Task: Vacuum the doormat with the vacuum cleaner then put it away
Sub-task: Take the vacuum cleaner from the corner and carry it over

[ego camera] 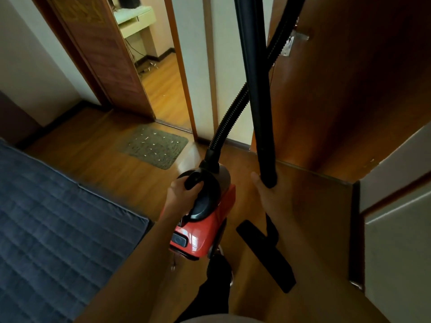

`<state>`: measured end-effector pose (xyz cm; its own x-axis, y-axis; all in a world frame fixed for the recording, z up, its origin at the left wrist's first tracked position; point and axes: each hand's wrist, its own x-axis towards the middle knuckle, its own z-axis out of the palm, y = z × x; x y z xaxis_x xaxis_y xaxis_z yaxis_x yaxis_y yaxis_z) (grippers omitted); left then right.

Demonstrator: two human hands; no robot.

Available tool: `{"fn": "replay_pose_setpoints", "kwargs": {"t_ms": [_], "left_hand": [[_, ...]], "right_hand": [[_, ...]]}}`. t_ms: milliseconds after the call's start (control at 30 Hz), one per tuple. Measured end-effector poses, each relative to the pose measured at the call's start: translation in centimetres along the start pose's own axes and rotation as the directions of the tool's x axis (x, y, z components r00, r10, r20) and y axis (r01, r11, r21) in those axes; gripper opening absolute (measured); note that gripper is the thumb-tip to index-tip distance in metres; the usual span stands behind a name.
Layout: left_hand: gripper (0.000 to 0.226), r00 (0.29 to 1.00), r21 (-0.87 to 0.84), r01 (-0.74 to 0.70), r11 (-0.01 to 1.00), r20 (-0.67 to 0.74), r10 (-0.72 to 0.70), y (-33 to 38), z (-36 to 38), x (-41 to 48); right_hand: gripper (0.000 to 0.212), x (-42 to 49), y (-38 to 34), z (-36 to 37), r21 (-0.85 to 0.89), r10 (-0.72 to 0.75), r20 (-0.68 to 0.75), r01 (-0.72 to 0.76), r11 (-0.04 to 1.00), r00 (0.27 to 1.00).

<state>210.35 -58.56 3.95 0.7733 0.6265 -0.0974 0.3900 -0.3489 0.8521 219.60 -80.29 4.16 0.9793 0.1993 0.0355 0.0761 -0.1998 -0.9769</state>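
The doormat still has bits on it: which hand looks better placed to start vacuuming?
Probably the right hand: it already holds the black wand. The left hand carries the red vacuum body by its handle.

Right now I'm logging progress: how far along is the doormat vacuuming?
Nothing looks done: the doormat is dotted with pale scraps. In hand: the left hand grips the red vacuum cleaner by its handle, and the right hand holds the black tube, with the floor nozzle off the mat. Left: vacuuming the mat and putting the vacuum away.
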Motion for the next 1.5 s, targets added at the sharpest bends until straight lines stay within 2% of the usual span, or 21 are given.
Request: {"fn": "replay_pose_setpoints", "kwargs": {"t_ms": [167,300,367,433,467,533,600,833,900,1000,1100,1267,1367,1467,1500], "left_hand": [[0.012,1.000,-0.013,0.017,1.000,0.016,-0.017,0.0,0.1,8.1],[0.024,0.998,-0.035,0.054,0.998,0.020,-0.054,-0.2,-0.4,15.6],[0.021,0.998,-0.027,0.062,0.998,0.023,-0.062,-0.3,-0.7,19.1],[0.015,0.998,-0.019,0.067,0.998,0.022,-0.066,-0.3,-1.3,22.3],[0.014,0.997,-0.013,0.070,0.997,0.013,-0.070,-0.3,-1.6,23.9],[0.015,0.997,-0.008,0.079,0.997,-0.011,-0.079,-0.4,-2.3,26.8],[0.020,0.995,-0.016,0.093,0.996,-0.040,-0.093,-0.3,-3.2,29.2],[0.015,0.979,-0.008,0.156,0.988,-0.134,-0.156,-0.6,-6.3,36.0],[0.017,0.970,-0.005,0.177,0.984,-0.170,-0.175,-0.8,-7.3,37.9],[0.015,0.955,-0.001,0.215,0.977,-0.210,-0.210,-0.9,-8.6,40.7],[0.016,0.929,-0.003,0.255,0.967,-0.276,-0.246,-0.9,-9.8,44.1],[0.018,0.841,-0.032,0.361,0.932,-0.421,-0.340,-1.0,-11.9,50.9],[0.019,0.797,-0.058,0.391,0.919,-0.478,-0.369,-0.7,-13.0,54.0],[0.012,0.764,-0.049,0.401,0.915,-0.534,-0.363,-0.3,-14.2,56.4],[0.009,0.755,-0.046,0.398,0.916,-0.552,-0.355,-0.4,-14.6,57.0]], "right_hand": [[0.023,7.7,-0.5,4.7,-0.024,-0.036,-0.006,0.036,0.999,0.999],[0.016,14.5,-1.5,8.6,-0.053,-0.087,0.043,0.089,0.995,0.995],[0.017,18.4,-2.3,10.0,-0.137,-0.112,0.112,0.127,0.982,0.987],[0.025,21.6,-3.3,11.9,-0.303,-0.107,0.213,0.169,0.938,0.971],[0.025,22.9,-3.4,13.1,-0.311,-0.108,0.209,0.171,0.935,0.972],[0.019,24.8,-3.3,15.7,-0.185,-0.102,0.117,0.123,0.975,0.988],[0.020,26.8,-3.0,18.1,-0.123,-0.114,0.104,0.126,0.984,0.988],[0.025,34.6,-4.1,24.7,-0.073,-0.140,0.306,0.170,0.983,0.942],[0.024,37.0,-4.1,26.9,-0.041,-0.178,0.348,0.204,0.978,0.920],[0.012,40.6,-4.5,30.2,-0.026,-0.221,0.405,0.253,0.967,0.887],[0.017,44.8,-4.7,33.7,0.009,-0.253,0.483,0.284,0.959,0.838],[0.014,53.0,-5.3,40.1,0.088,-0.312,0.594,0.326,0.941,0.741],[0.030,57.5,-6.4,43.8,0.143,-0.351,0.638,0.342,0.929,0.685],[0.017,60.7,-7.8,47.3,0.165,-0.364,0.700,0.356,0.920,0.614],[0.019,61.6,-8.2,48.5,0.169,-0.372,0.710,0.368,0.914,0.599]]}}
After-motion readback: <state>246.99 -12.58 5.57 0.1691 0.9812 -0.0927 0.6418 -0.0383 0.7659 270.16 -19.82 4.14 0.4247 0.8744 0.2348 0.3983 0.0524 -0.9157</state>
